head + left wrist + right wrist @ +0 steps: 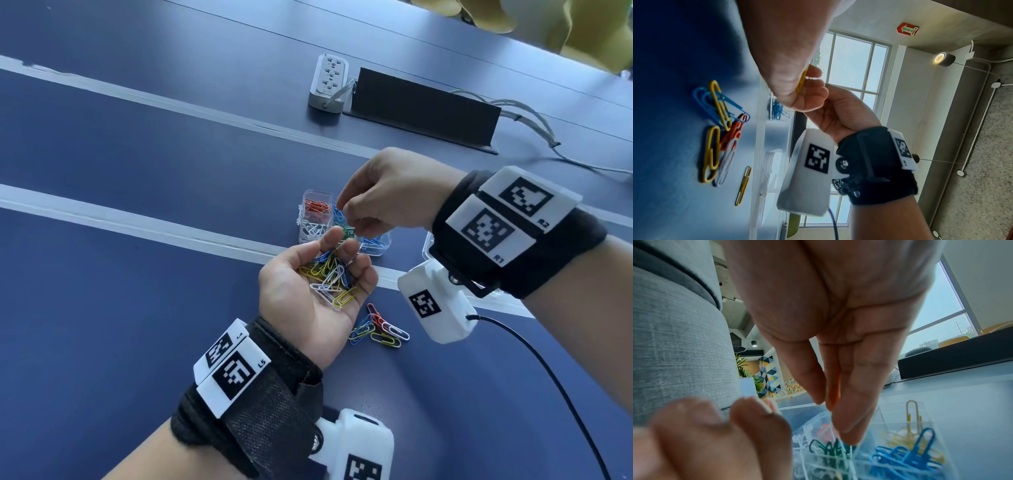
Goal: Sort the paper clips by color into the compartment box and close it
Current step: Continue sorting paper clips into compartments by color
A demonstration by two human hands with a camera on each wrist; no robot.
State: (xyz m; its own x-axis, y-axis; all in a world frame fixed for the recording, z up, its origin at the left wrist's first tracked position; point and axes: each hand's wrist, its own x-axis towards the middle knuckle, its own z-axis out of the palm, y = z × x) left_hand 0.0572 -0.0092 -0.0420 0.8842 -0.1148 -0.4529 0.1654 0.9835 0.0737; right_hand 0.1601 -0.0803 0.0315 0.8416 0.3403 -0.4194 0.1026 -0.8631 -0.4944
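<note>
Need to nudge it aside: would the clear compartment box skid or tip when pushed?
The compartment box looks like thin clear plastic, so probably light and apt to skid on the smooth table. It sits low and wide, so tipping seems unlikely.

Blue table (137, 291) with clear compartment box (317, 194), loose paper clips (378, 329), white power strip (329, 82), black angled panel (421, 109).

Left hand (301, 301) cupping clips (334, 279), right hand (387, 192) above box (317, 196)
</note>
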